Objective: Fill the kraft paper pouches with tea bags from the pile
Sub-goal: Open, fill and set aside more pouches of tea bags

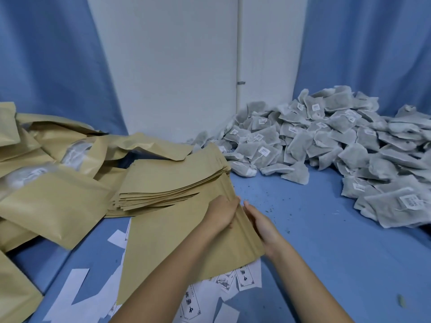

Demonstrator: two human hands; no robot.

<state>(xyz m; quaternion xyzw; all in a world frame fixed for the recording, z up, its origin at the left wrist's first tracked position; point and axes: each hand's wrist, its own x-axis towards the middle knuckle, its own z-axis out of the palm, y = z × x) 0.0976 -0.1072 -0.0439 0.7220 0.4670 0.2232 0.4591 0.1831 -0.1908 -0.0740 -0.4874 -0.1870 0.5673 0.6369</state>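
One wide blue desk (pixel 326 252) is seen, and everything is laid on it. A big pile of tea bags (pixel 326 141) is heaped at the right, well apart from the hands. At the left, puffy filled pouches (pixel 53 201) are dumped in a heap. Between the two heaps a stack of flat pouches (pixel 172 180) is kept. Just in front of the stack one flat pouch (pixel 168 248) is laid, and this is the one being worked on. Its right edge is held by the left hand (pixel 220 215), whose fingers are curled over it in a closed grip. The same edge is touched by the right hand (pixel 260 223); whether it is pinched there cannot be told, as the fingertips are hidden. No tea bag is held, so the opening step is judged to be in hand. White paper labels (pixel 247 276) are spread under the pouch, and small tea crumbs (pixel 268 201) are dotted beside the hands.

The mouth may be torn if it is pulled apart too hard. The pouch may be slid away on the loose labels once one hand is let go for the reach to the pile. A label could be lifted with it by mistake.
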